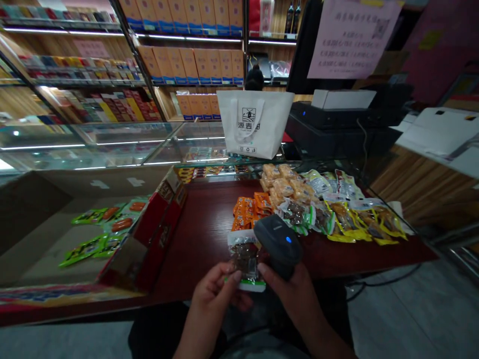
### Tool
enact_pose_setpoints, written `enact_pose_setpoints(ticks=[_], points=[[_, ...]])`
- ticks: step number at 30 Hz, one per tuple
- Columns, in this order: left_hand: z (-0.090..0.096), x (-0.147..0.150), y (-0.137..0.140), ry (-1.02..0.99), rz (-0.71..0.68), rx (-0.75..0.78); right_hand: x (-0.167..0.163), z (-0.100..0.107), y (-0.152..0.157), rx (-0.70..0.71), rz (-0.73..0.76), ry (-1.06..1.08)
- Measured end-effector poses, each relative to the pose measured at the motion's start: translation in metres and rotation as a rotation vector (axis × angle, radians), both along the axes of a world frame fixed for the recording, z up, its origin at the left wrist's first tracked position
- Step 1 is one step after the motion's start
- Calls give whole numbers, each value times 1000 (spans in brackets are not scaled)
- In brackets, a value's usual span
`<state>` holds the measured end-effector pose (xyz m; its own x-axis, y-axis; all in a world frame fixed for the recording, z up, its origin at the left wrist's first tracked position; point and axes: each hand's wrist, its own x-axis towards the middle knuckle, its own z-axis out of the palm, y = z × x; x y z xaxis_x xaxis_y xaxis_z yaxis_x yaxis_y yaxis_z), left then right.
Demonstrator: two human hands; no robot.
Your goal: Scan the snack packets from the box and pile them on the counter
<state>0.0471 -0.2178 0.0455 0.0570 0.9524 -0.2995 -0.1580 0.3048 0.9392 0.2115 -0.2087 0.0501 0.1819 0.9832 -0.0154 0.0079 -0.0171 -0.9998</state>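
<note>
left hand [215,291] pinching snack packet [245,259]; right hand [290,294] — scanner [279,242]

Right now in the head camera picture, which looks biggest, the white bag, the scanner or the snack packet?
1. White bag, though it stands farthest back.
2. Scanner in the right hand.
3. Snack packet in the left hand.
The scanner and packet look nearly alike, so their order is unsure.
</note>
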Motion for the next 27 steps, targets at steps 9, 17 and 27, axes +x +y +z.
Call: enact_pose_setpoints(ticks=[9,17,27], points=[[25,-27,23,206,142,116,42,-10,-28,-33,163,-170],[35,-50,49,373,91,324,50,-5,-37,-15,238,-314],[18,-6,20,-71,-14,77,21,-2,-17,-55,25,-143]])
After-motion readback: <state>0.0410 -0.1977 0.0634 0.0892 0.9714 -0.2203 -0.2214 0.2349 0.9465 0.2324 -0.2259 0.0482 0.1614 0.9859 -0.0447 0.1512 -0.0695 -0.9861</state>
